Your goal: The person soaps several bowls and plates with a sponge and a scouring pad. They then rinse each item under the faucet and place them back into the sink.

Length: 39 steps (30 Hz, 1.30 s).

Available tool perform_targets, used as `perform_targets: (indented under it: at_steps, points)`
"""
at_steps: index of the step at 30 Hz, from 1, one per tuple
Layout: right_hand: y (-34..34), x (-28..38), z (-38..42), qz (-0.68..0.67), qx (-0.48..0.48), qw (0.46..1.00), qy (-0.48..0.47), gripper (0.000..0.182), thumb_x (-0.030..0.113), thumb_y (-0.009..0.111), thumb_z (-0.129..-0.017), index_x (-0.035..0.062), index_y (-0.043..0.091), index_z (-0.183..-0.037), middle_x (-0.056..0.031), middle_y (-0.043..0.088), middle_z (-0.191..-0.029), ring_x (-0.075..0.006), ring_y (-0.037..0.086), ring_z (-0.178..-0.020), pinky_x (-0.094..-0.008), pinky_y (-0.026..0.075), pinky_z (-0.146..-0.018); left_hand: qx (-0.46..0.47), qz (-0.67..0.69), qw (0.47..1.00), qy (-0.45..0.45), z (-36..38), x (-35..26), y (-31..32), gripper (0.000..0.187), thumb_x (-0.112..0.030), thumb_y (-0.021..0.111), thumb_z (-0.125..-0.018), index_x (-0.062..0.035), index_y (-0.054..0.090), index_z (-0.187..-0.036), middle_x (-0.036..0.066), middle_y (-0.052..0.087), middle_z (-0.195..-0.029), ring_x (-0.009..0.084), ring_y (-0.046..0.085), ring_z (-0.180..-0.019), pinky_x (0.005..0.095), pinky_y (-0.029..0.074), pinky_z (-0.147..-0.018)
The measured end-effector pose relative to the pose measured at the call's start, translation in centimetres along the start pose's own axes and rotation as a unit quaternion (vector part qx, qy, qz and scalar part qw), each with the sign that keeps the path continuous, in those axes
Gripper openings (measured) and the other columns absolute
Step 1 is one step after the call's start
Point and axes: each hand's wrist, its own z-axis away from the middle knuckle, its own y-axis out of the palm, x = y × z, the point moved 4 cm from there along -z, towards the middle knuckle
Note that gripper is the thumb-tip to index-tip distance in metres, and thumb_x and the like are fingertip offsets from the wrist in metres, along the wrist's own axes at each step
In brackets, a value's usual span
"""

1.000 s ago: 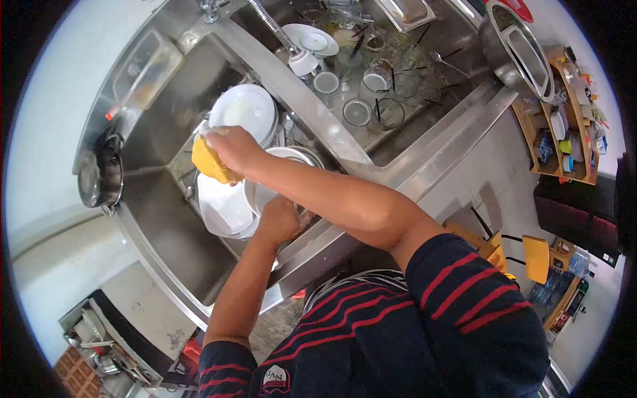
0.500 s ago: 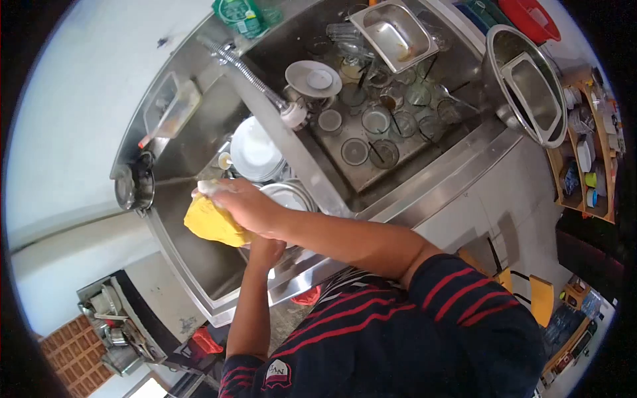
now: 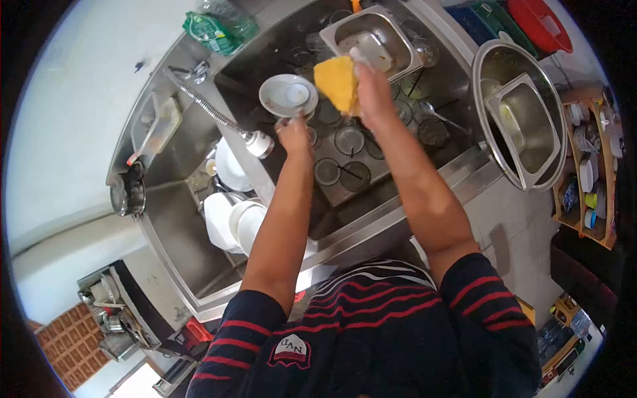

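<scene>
In the left basin, a stack of white plates (image 3: 229,219) leaned by the spray faucet (image 3: 255,142). Over the right basin, the left hand (image 3: 293,132) pinched something small, too hidden to name, just below a white saucer (image 3: 287,95). The right hand (image 3: 371,89) clenched a yellow sponge (image 3: 336,83) above crowded glasses (image 3: 348,142). Soapy fingers could probably have lost their hold, and a dropped piece might have cracked the glassware beneath.

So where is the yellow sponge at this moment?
The yellow sponge is in the right hand, raised over the right sink basin, beside the white saucer and the steel pan.
</scene>
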Motion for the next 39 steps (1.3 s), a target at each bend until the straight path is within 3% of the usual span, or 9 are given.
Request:
perform_targets:
  at_steps: [6,12,18,27,28,29,34,36,39]
  points:
    - [1.4,-3.6,0.5,0.063,0.063,0.987,-0.133,0.032,0.025,0.055,-0.087,-0.0017,0.065,-0.101,-0.0122,0.067,-0.091,-0.0203,0.064,-0.081,-0.0329,0.049,-0.074,-0.124,0.073,0.988,-0.049,-6.3,0.1,-0.2,0.045,-0.014,0.067,-0.078,0.0137,0.053,-0.111,0.021,0.062,-0.105,0.0333,0.066,-0.077,0.0454,0.058,-0.059]
    - [3.0,-2.3,2.7,0.116,0.119,0.984,-0.063,0.029,0.022,0.052,-0.093,-0.0013,0.063,-0.106,-0.0029,0.063,-0.096,-0.0078,0.056,-0.086,-0.0248,0.046,-0.076,0.038,0.220,0.973,-0.065,-8.4,2.4,0.0,0.047,-0.022,0.070,-0.082,0.0084,0.055,-0.115,0.016,0.065,-0.106,0.0263,0.068,-0.082,0.0384,0.057,-0.074]
    - [3.8,-0.8,4.0,0.050,0.103,0.990,-0.084,0.035,0.025,0.055,-0.088,-0.0057,0.062,-0.104,-0.0135,0.067,-0.090,-0.0173,0.063,-0.084,-0.0310,0.048,-0.076,0.168,0.249,0.954,0.015,-0.8,-2.6,2.0,0.039,-0.027,0.049,-0.095,-0.0034,0.051,-0.126,0.013,0.060,-0.118,0.0262,0.062,-0.103,0.0378,0.051,-0.089]
    - [6.4,3.1,9.6,-0.126,0.269,0.955,-0.016,0.030,0.023,0.048,-0.097,-0.0013,0.060,-0.111,-0.0057,0.063,-0.100,-0.0087,0.059,-0.089,-0.0248,0.047,-0.080,0.390,0.413,0.823,-0.007,5.4,-7.3,1.3,0.025,-0.031,0.051,-0.090,-0.0069,0.054,-0.096,0.009,0.061,-0.090,0.0231,0.061,-0.077,0.0357,0.051,-0.066]
    - [6.4,3.1,9.8,-0.148,0.282,0.948,-0.004,0.031,0.024,0.047,-0.098,-0.0013,0.059,-0.113,-0.0049,0.063,-0.100,-0.0081,0.059,-0.090,-0.0239,0.046,-0.082,0.285,0.014,0.933,0.221,6.0,-9.9,1.1,0.023,-0.026,0.053,-0.088,-0.0048,0.054,-0.096,0.008,0.061,-0.087,0.0222,0.060,-0.075,0.0339,0.050,-0.065]
    - [6.4,3.3,9.8,-0.149,0.281,0.948,-0.004,0.031,0.024,0.047,-0.098,-0.0013,0.059,-0.113,-0.0049,0.063,-0.100,-0.0081,0.059,-0.090,-0.0239,0.046,-0.082,0.114,-0.388,0.823,0.399,6.5,-11.7,0.8,0.022,-0.022,0.055,-0.086,-0.0027,0.054,-0.096,0.008,0.061,-0.084,0.0213,0.060,-0.073,0.0321,0.048,-0.064]
    - [5.4,4.8,9.6,-0.185,0.236,0.954,0.000,0.034,0.027,0.047,-0.098,-0.0014,0.058,-0.112,-0.0050,0.063,-0.100,-0.0091,0.060,-0.088,-0.0241,0.047,-0.080,0.082,-0.249,0.807,0.530,3.6,-14.5,4.8,0.030,-0.011,0.063,-0.074,-0.0016,0.054,-0.101,0.012,0.064,-0.084,0.0195,0.059,-0.071,0.0330,0.048,-0.066]
    - [5.3,5.0,9.4,-0.216,0.249,0.944,0.020,0.035,0.029,0.047,-0.098,-0.0012,0.059,-0.112,-0.0054,0.064,-0.099,-0.0099,0.061,-0.087,-0.0246,0.048,-0.080,0.047,-0.091,0.937,0.335,4.5,-15.3,7.3,0.037,-0.008,0.063,-0.072,-0.0026,0.053,-0.107,0.018,0.065,-0.090,0.0288,0.064,-0.077,0.0360,0.050,-0.072]
    - [5.1,5.5,9.2,-0.248,0.256,0.933,0.048,0.037,0.032,0.047,-0.098,-0.0007,0.059,-0.111,-0.0061,0.064,-0.097,-0.0113,0.062,-0.086,-0.0253,0.048,-0.079,0.034,-0.197,0.909,0.366,7.0,-16.0,9.6,0.040,-0.008,0.058,-0.075,-0.0024,0.051,-0.115,0.022,0.065,-0.099,0.0391,0.064,-0.092,0.0382,0.050,-0.080]
